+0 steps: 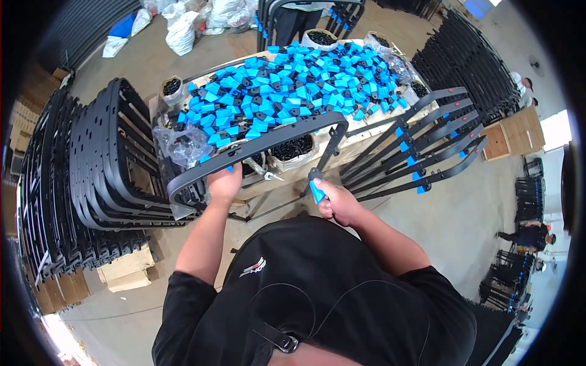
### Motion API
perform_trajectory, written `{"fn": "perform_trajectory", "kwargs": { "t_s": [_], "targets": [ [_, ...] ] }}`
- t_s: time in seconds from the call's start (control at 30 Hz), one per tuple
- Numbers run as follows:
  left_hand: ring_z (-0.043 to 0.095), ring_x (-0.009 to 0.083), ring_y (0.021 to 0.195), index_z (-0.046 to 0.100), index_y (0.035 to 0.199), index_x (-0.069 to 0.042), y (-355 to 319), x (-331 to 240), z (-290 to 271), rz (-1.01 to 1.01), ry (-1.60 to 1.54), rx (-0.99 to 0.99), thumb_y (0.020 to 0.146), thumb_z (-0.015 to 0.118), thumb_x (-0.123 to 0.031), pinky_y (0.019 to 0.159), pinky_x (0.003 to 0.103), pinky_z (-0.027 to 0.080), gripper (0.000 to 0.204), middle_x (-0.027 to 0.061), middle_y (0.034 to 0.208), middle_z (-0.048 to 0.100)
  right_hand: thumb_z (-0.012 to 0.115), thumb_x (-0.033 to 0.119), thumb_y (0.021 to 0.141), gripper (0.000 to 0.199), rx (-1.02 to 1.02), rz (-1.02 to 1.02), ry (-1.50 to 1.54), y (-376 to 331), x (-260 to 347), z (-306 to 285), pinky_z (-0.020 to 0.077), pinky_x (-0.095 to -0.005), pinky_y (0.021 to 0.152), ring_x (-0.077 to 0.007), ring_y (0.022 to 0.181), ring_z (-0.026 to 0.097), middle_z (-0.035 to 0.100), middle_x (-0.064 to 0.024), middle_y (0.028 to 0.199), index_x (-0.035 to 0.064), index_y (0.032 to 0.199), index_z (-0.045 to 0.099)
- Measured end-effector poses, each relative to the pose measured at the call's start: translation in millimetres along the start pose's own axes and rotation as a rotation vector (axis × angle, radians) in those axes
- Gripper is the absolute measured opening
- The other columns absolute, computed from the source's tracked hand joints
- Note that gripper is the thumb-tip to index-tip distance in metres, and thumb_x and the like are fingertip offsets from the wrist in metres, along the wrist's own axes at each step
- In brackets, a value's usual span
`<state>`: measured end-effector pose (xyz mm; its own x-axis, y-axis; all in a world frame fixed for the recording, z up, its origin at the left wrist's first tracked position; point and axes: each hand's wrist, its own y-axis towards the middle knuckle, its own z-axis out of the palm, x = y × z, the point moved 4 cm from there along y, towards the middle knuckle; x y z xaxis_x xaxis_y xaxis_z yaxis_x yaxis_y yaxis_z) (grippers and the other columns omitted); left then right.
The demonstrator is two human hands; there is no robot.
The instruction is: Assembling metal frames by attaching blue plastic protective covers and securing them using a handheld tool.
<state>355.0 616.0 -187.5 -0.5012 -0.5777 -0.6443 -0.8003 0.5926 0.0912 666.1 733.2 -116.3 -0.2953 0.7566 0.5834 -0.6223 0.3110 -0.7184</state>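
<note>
Frame in hand: black bent-tube frame [256, 147], centre of the shot, slanting over the near edge of the table, not resting flat as far as I can see.
Left hand: [224, 184] fingers curled up round the frame's lower-left stretch; fingertips are mostly hidden, so can't tell how tight.
Right hand: [342, 205] closed in a pinch on one blue-and-black piece [317, 191], just below centre, by the end of the frame's right leg. Touching or not? Can't tell.
Looks done: the frames at right [444, 175] already have blue tabs [418, 182] on them.
Half done, I reckon: a bit of blue shows by the left hand, but can't say if it's fixed on.
Left over: loads, tbh. Massive blue heap [293, 85] up top, plus stacked frames [101, 152] on the left with no blue that I can spot.
</note>
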Motion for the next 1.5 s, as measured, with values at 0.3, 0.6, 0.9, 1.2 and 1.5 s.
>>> {"fn": "perform_trajectory", "kwargs": {
  "t_s": [0.3, 0.6, 0.9, 1.2, 1.5],
  "targets": [
    [0.065, 0.0196, 0.101, 0.065, 0.116, 0.002, -92.2, -164.1, 47.9, -0.444, -1.210, 1.024, 0.098, 0.066, -0.031, 0.091, 0.035, 0.051, 0.038, 0.0113, 0.110, 0.070, 0.065, 0.044, 0.096, 0.049, 0.104, -0.449, -0.924, 7.9, 39.0, 10.5, 0.0478, -0.0361, 0.099, -0.0254, 0.109, 0.066, 0.072, -0.0139, 0.116, 0.0017, 0.121, 0.070],
    [0.066, 0.0183, 0.076, 0.063, 0.096, -0.001, -83.7, -216.1, 95.2, -0.422, -1.215, 0.463, 0.093, 0.067, -0.006, 0.072, 0.033, 0.056, 0.007, 0.0081, 0.084, 0.068, 0.061, 0.043, 0.099, 0.038, 0.238, -0.062, -0.073, 35.0, 62.9, -111.1, 0.0520, -0.0381, 0.069, -0.0186, 0.074, 0.064, 0.061, -0.0042, 0.075, 0.0054, 0.095, 0.064],
    [0.072, 0.0238, 0.081, 0.069, 0.101, -0.005, -93.6, -304.5, 98.5, 0.233, -0.113, 0.454, 0.085, 0.077, -0.019, 0.076, 0.035, 0.057, 0.023, 0.0110, 0.090, 0.073, 0.046, 0.048, 0.104, 0.050, 0.575, 0.003, 0.411, 48.0, 90.5, -158.4, 0.0505, -0.0430, 0.092, -0.0266, 0.107, 0.066, 0.069, -0.0137, 0.111, 0.0028, 0.113, 0.064],
    [0.071, 0.0341, 0.090, 0.073, 0.101, -0.008, -102.3, -328.8, 118.4, 0.212, 0.188, 0.474, 0.082, 0.076, -0.026, 0.079, 0.043, 0.057, 0.027, 0.0148, 0.099, 0.073, 0.049, 0.039, 0.105, 0.037, 0.531, 0.035, 0.340, 57.8, 82.9, -161.5, 0.0516, -0.0362, 0.086, -0.0198, 0.095, 0.066, 0.069, -0.0071, 0.103, 0.0062, 0.109, 0.065],
    [0.071, 0.0343, 0.092, 0.073, 0.107, -0.010, -108.0, -310.4, 122.0, 0.117, 0.187, 0.433, 0.083, 0.073, -0.024, 0.082, 0.043, 0.057, 0.028, 0.0151, 0.103, 0.073, 0.045, 0.018, 0.104, 0.026, 0.386, 0.122, 0.339, 76.7, 63.7, -163.7, 0.0574, -0.0434, 0.085, -0.0276, 0.092, 0.068, 0.068, -0.0147, 0.102, -0.0010, 0.108, 0.063]
  ]
}}
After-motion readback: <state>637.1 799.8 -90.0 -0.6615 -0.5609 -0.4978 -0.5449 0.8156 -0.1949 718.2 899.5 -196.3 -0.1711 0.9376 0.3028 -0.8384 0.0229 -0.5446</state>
